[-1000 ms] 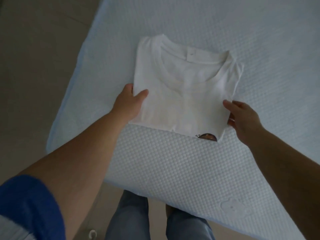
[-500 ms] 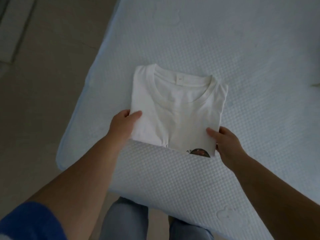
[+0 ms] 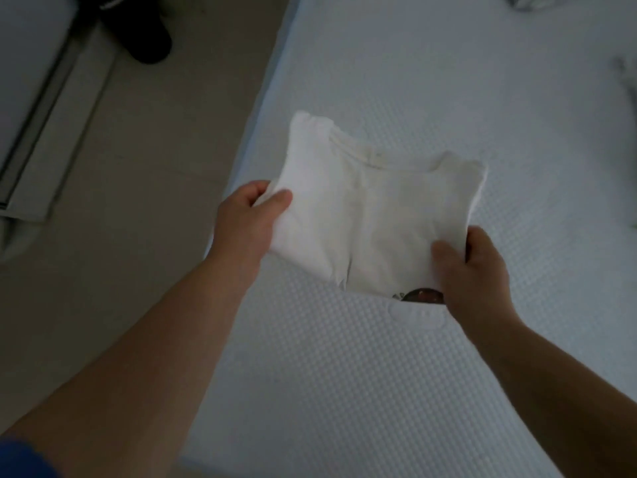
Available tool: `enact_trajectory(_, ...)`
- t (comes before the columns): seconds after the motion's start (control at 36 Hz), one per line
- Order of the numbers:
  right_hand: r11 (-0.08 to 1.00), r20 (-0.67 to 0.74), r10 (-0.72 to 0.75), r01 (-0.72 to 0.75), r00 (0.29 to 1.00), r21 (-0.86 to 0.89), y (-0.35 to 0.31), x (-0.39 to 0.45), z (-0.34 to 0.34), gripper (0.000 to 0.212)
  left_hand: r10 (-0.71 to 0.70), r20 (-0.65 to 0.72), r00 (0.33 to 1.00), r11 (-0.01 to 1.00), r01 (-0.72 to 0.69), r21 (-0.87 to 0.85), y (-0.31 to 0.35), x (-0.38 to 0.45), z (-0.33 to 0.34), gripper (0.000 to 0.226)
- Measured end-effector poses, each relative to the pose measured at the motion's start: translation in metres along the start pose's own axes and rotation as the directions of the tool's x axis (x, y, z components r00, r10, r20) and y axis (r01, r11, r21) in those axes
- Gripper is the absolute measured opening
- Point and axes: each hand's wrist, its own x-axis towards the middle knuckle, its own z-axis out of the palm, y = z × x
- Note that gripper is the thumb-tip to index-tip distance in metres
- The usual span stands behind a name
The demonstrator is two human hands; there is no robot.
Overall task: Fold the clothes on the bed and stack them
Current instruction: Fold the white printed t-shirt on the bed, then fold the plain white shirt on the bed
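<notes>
A folded white T-shirt (image 3: 372,215) hangs in the air above the bed (image 3: 396,391), collar side away from me, sagging in the middle. A dark print shows at its near edge. My left hand (image 3: 250,222) grips its left edge, thumb on top and fingers underneath. My right hand (image 3: 472,270) grips the near right corner the same way, thumb pressed on the cloth.
The bed's pale textured cover fills the right of the view; its left edge runs down the middle. Grey cloth (image 3: 531,1) lies at the far top right, more cloth (image 3: 625,74) at the right edge. A dark object (image 3: 144,36) sits on the beige floor at left.
The folded T-shirt was lying flat on the bed with a hand at each side. Both hands now hold it lifted off the cover, and the view has swung up and right.
</notes>
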Motion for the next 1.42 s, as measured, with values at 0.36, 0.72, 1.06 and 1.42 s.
enact_trajectory(0.36,0.942,-0.024,0.128,-0.129,0.991,-0.31,-0.013,0.138,0.073,0.05,-0.192,-0.006,0.981,0.972,0.19,0.139,-0.024,0.154,0.001,0.056)
enact_trajectory(0.72,0.91,-0.041,0.203,-0.204,0.978,-0.362,0.041,0.099,0.052,0.047,-0.126,0.025,0.992,0.883,0.101,0.458,-0.067,0.102,-0.004,0.049)
enact_trajectory(1.06,0.832,-0.027,0.459,-0.44,0.888,-0.339,0.052,-0.023,-0.094,0.027,-0.287,0.298,0.91,0.892,0.141,0.429,-0.056,-0.072,0.056,0.018)
enact_trajectory(1.42,0.809,-0.19,0.141,-0.224,0.972,-0.544,0.108,0.038,-0.265,0.047,-0.034,0.517,0.855,0.748,-0.321,0.581,-0.045,-0.139,0.278,0.022)
